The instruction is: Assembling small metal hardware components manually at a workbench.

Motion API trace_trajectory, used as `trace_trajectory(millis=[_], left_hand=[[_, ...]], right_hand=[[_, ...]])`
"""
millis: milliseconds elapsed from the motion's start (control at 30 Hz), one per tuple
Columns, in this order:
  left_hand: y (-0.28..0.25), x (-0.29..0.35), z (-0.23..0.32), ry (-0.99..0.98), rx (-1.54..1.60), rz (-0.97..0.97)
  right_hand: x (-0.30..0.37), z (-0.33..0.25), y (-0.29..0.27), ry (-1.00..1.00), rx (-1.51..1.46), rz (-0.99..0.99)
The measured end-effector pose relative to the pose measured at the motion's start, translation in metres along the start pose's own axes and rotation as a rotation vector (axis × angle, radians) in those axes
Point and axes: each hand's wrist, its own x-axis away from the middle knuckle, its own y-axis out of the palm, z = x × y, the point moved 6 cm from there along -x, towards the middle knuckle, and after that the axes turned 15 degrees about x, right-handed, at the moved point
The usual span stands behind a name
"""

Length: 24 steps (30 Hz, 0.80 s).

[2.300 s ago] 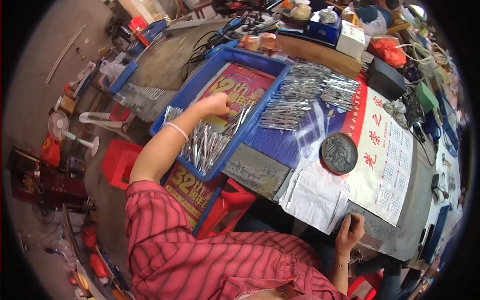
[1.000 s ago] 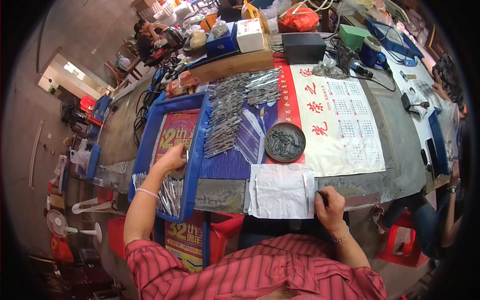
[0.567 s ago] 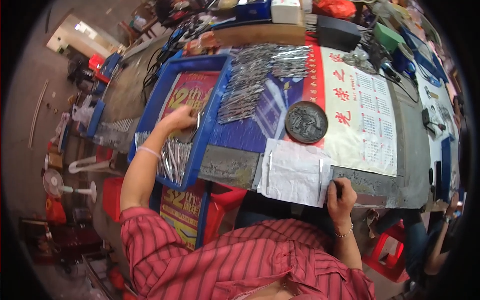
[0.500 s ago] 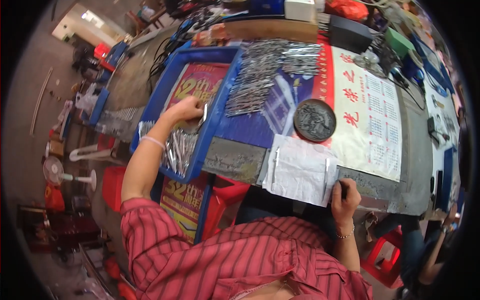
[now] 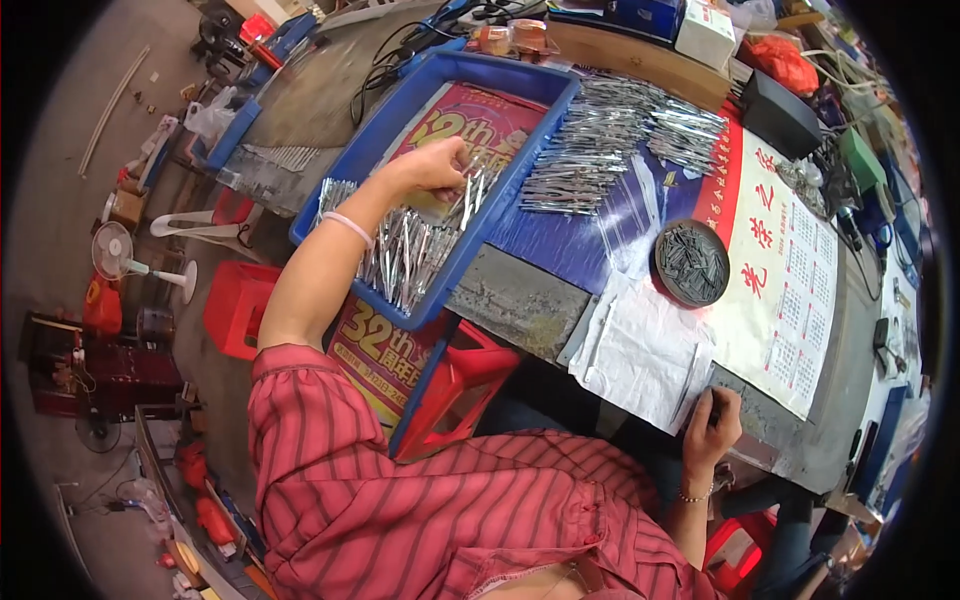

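Note:
My left hand (image 5: 438, 168) reaches into a blue plastic tray (image 5: 459, 262), fingers curled at a slender silver metal strip (image 5: 468, 196). Below it, many similar silver strips (image 5: 405, 255) lie heaped in the tray's near end. My right hand (image 5: 712, 428) is closed at the table's front edge, by the corner of a crumpled white sheet (image 5: 640, 350). Something small and dark shows between its fingers, too hidden to name. A thin strip (image 5: 690, 408) lies on the sheet beside that hand. Behind the sheet stands a round tin (image 5: 690, 262) full of small black pieces.
More silver strips (image 5: 590, 150) lie in rows right of the tray. A calendar poster (image 5: 790, 290) covers the table's right side. A wooden block (image 5: 630, 55), a black box (image 5: 785, 115) and cables stand at the back. A red stool (image 5: 470, 385) is under the table.
The view has shifted, so the table sits further right and tilted. My left hand has moved with the strip down among the pieces in the tray. My right hand stays by the sheet's corner.

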Motion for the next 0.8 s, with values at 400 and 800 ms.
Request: trace_trajectory(millis=[400, 800], left_hand=[[0.018, 0.142, 0.123, 0.473, 0.634, 0.103], [0.229, 0.216, 0.098, 0.231, 0.983, -0.689]], right_hand=[[-0.144, -0.039, 0.011, -0.388, 0.125, -0.24], [-0.178, -0.02, 0.095, -0.499, 0.666, -0.385]])
